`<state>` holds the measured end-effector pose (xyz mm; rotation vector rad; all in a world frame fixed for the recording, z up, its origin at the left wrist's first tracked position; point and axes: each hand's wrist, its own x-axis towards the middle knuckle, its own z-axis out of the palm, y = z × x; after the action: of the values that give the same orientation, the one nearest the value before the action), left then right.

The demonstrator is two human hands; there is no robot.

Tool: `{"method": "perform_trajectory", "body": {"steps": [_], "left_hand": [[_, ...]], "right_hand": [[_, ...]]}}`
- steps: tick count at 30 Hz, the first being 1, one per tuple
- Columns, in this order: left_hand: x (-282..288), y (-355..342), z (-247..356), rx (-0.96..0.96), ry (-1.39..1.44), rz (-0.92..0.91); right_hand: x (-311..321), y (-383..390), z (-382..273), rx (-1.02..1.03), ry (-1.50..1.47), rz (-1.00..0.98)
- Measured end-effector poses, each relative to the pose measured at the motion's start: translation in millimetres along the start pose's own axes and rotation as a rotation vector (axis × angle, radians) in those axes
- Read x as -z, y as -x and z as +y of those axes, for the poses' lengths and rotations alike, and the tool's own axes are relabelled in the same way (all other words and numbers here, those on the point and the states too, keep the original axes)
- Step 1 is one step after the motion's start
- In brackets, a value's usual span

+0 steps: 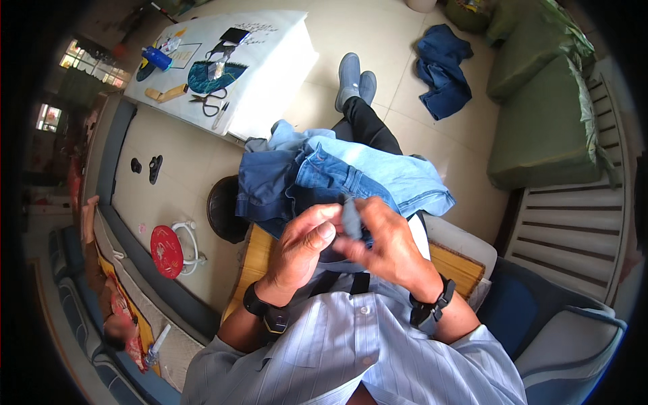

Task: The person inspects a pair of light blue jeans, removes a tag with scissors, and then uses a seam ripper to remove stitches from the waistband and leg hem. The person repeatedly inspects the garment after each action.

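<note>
My left hand [304, 246] is raised over my lap, its thumb and index fingertip close together in a pinch; whatever is between them is too small to make out. Facing it, my right hand [390, 244] grips a small grey-blue cloth scrap [350, 217] between its fingers, slightly blurred. Beneath both hands, dark blue jeans [327, 172] lie across my lap, their waistband and belt loops showing. Light blue denim [388, 172] is spread under them toward my knees. The hands hide part of the jeans.
Scissors [210, 102], a black phone [235, 35] and a blue object [156, 58] lie on a white-covered table [270, 81]. Other jeans [442, 67] lie on the floor. A red round stool [166, 252] and a person lying on a couch [120, 327] are at left; green cushions [540, 128] at right.
</note>
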<state>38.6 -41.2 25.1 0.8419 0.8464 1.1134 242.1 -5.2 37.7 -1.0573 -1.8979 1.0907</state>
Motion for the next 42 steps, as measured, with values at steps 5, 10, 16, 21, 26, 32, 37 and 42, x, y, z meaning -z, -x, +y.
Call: {"method": "perform_trajectory", "body": {"steps": [5, 10, 16, 21, 26, 32, 37, 42], "left_hand": [[-6, -14, 8, -0.058, 0.048, -0.003], [10, -20, -10, -0.033, -0.12, 0.181], [5, -22, -29, -0.022, -0.61, 0.208], [21, -24, -49, 0.053, -0.582, 0.234], [21, -20, -43, 0.122, -0.048, 0.266], [26, -18, -44, 0.126, 0.075, 0.222], [24, -20, -42, 0.154, 0.054, 0.196], [18, -27, -36, 0.103, -0.396, 0.175]], "right_hand": [[-8, 13, 46, -0.412, -0.875, 0.178], [-4, 18, 68, -0.471, -1.268, 0.225], [-5, 19, 72, -0.487, -1.428, 0.239], [-3, 18, 68, -0.513, -1.524, 0.285], [15, 18, 80, -0.509, -1.533, 0.336], [16, 15, 85, -0.526, -1.54, 0.407], [19, 16, 85, -0.452, -1.581, 0.376], [24, 30, 81, -0.363, -1.335, 0.224]]}}
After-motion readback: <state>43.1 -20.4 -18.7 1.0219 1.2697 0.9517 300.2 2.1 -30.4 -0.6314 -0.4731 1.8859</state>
